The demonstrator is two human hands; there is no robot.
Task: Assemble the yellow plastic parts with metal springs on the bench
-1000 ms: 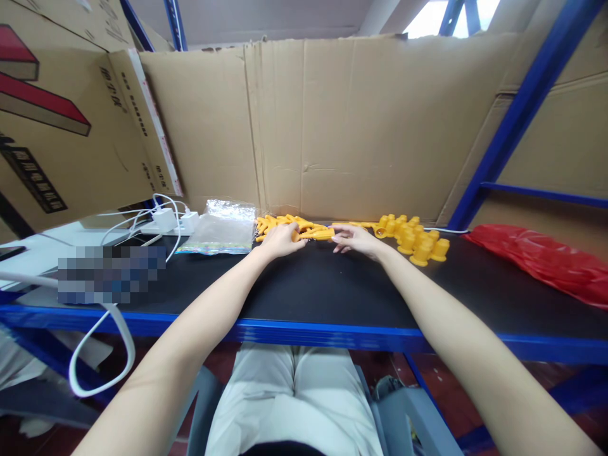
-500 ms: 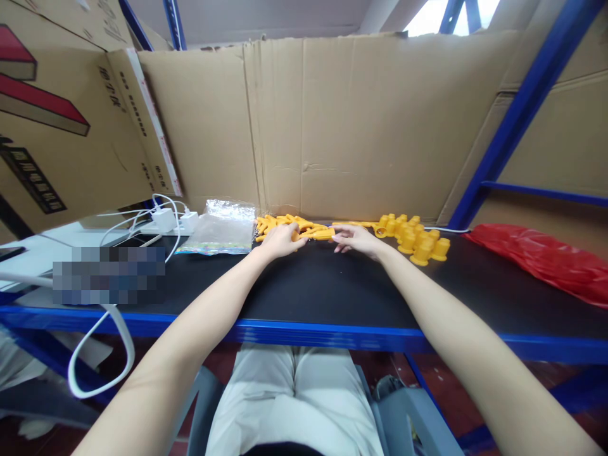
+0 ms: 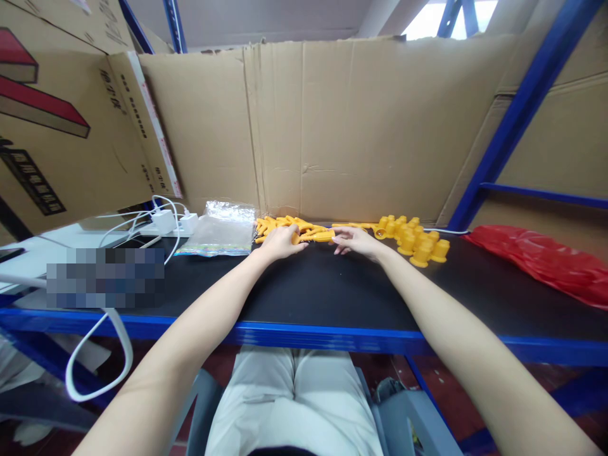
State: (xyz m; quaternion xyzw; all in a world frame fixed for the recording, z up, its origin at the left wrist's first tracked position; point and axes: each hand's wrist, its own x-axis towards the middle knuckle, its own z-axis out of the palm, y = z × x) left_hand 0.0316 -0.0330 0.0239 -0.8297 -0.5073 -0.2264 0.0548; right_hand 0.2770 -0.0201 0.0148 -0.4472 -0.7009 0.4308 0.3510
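A slim yellow plastic piece [image 3: 322, 235] lies level between my hands at the back of the black tabletop. My left hand [image 3: 284, 242] is closed around its left end, thumb and fingers pinched together. At the other end, my right hand [image 3: 355, 241] has its thumb and fingertips closed on the piece; part of that grip is hidden. Behind my left hand is a heap of yellow branching plastic parts [image 3: 272, 223]. To the right of my right hand, several yellow flanged cylinders [image 3: 422, 254] stand in a cluster, with a long thin yellow part [image 3: 354, 225] beside them.
A clear plastic bag [image 3: 221, 231] lies left of the heap. Farther left are white chargers [image 3: 164, 220] with cables and a blurred-out patch. A red plastic bag [image 3: 536, 256] rests at the right. Cardboard [image 3: 361, 133] walls the back, and a blue rail [image 3: 327, 334] edges the front.
Both hands stay in almost the same place around the yellow piece. My left fingers have shifted slightly, and the whole view has tilted a little.
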